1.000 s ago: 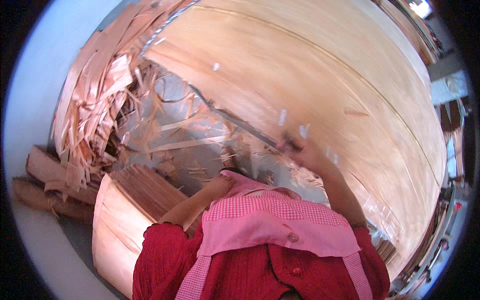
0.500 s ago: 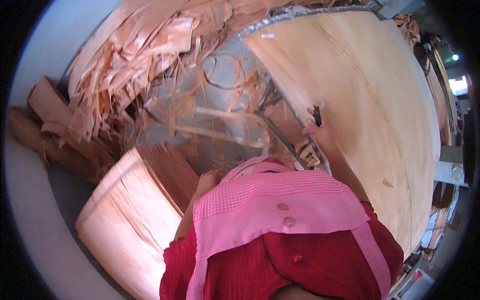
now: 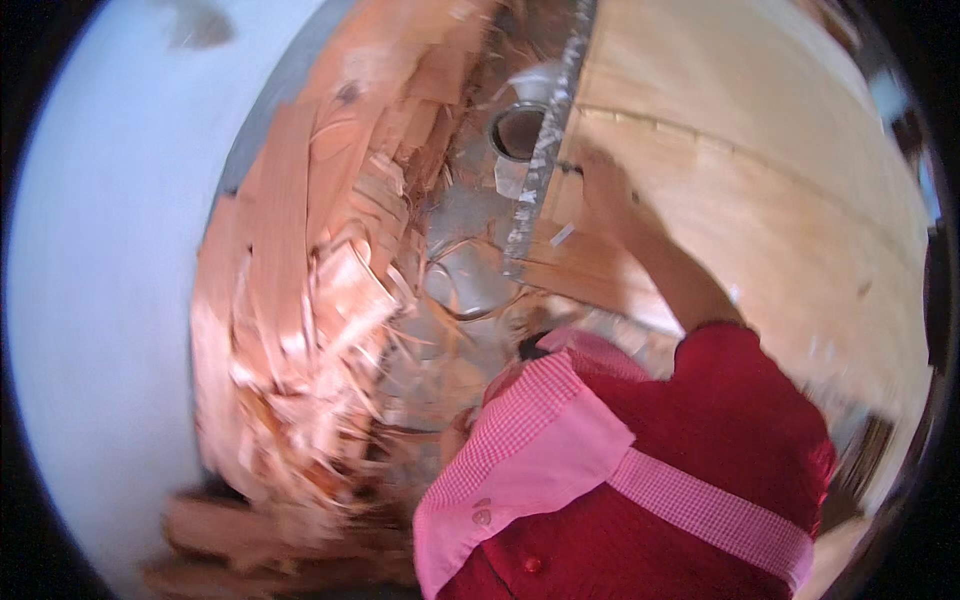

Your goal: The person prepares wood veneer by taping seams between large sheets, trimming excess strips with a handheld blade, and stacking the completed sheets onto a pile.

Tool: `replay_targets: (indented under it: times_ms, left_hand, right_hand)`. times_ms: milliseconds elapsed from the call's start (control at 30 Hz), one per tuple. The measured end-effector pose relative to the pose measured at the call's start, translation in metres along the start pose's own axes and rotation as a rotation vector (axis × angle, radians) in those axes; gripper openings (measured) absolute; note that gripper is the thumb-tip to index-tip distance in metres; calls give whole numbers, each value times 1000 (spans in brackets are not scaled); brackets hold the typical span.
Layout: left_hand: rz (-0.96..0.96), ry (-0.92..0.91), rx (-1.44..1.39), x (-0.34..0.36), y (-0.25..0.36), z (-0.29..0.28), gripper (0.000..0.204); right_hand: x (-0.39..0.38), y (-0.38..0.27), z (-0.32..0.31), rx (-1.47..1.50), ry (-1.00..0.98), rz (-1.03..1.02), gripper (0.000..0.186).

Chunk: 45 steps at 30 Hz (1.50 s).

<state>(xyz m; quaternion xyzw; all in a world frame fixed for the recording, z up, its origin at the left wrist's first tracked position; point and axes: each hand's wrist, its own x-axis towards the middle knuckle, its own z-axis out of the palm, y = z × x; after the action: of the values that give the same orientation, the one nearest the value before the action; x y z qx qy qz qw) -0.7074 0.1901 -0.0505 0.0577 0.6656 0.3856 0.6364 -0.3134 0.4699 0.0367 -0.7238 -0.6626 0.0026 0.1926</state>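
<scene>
Stretched forward over a broad sheet of pale wood veneer (image 3: 780,210), my right hand (image 3: 602,180) is closed around a small black tool (image 3: 570,168), near the sheet's far left edge. Motion blurs the fingers, and the tool's exact kind is hard to make out. A short white strip (image 3: 562,235) lies on the veneer just nearer than the hand. Only a small part of my left hand (image 3: 460,430) shows beside the pink apron, low in the middle; its fingers are hidden and blurred.
A large heap of torn reddish veneer scraps (image 3: 310,290) lies to the left, against a pale wall (image 3: 110,260). A rough dark bar (image 3: 545,140) runs along the sheet's edge. Beyond it stands a round container (image 3: 520,130). Loose curled strips (image 3: 465,280) litter the floor.
My view and body have turned left. My right arm has reached farther forward over the sheet, to its far edge, still with the black tool. The veneer stack at lower left has left view.
</scene>
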Motion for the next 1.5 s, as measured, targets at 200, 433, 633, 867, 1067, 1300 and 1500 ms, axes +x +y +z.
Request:
replay_targets:
  times_ms: [200,433,633,867,1067,1300,1500]
  left_hand:
    - [266,-119,836,90,165,-24,25]
    - [688,-462,1433,231,311,25,21]
    - [1339,-1023,1638,266,426,308,18]
    - [1673,-887,1349,292,366,561,16]
    - [1851,-1127,1554,317,355,593,16]
    - [1695,-1169,1759,328,373,606,10]
    - [806,-1676,1598,270,409,509,17]
  right_hand:
    - [34,-13,35,-291,63,138,36]
    - [38,-26,34,-159,172,196,51]
    - [46,-29,27,-160,207,213,47]
    - [59,-31,23,-173,239,200,43]
    - [78,-61,7,-1,417,497,37]
    - [169,-89,62,810,378,895,22]
    - [210,-101,98,1743,363,1446,23]
